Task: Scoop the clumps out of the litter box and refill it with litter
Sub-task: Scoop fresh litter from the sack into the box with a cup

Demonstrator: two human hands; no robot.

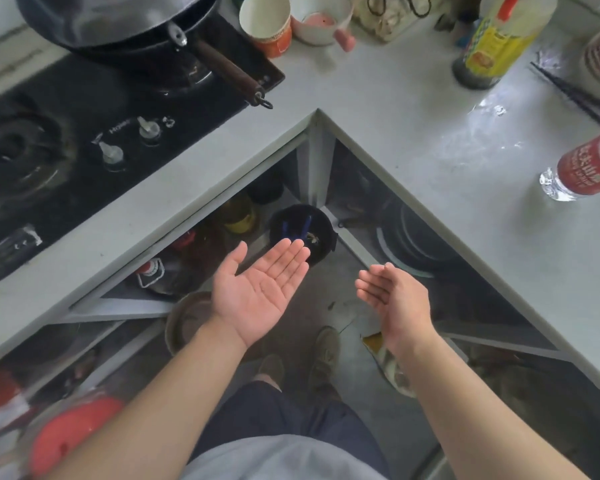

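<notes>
My left hand is held out palm up with straight fingers and holds nothing. My right hand is beside it, palm turned inward, fingers relaxed and slightly bent, also holding nothing. Both hover over the floor in the corner of an L-shaped grey counter. Below the corner, just past my left fingertips, stands a dark round container with a blue tool in it. No litter box, scoop or litter bag can be made out in this view.
A black gas hob carries a wok at the upper left. Cups, bottles and chopsticks crowd the counter's back and right. Under the counter are bottles, a brown round basin and a red lid. My feet stand on the grey floor.
</notes>
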